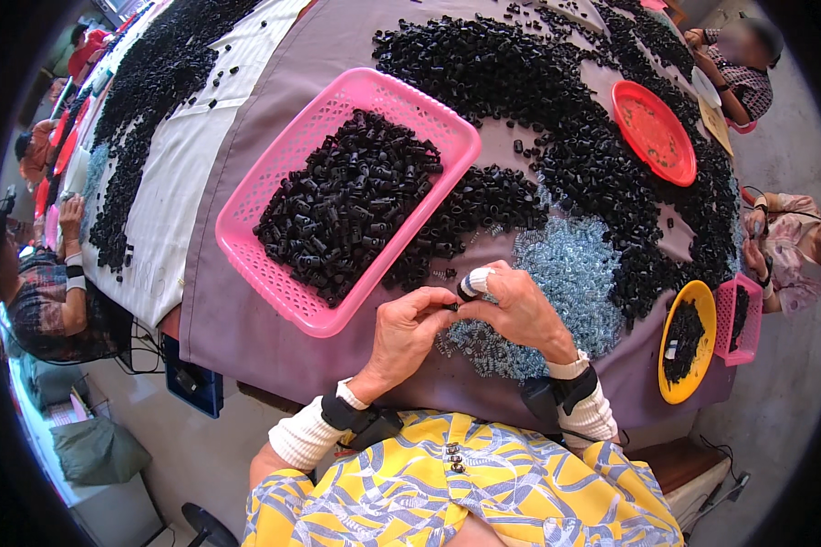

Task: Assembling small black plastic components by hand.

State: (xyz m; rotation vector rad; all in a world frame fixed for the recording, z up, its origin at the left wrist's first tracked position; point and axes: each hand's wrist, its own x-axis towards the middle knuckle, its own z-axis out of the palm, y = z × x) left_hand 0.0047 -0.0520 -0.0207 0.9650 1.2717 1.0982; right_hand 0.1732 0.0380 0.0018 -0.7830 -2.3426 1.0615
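I find the left hand (403, 334) and right hand (518, 308) both pinching one black part (451, 306) over the table's (233, 337) near side, between the pink basket (274, 292), left, and the springs (575, 283), right.

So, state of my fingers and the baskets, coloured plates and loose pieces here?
Left fingers: pinching a small black part
Right fingers: holding the same part
Large pink basket: part-filled
Small pink basket: part-filled
Yellow plate: part-filled
Red plate: mostly bare
Coils: heaped loose
Black pieces: heaped loose
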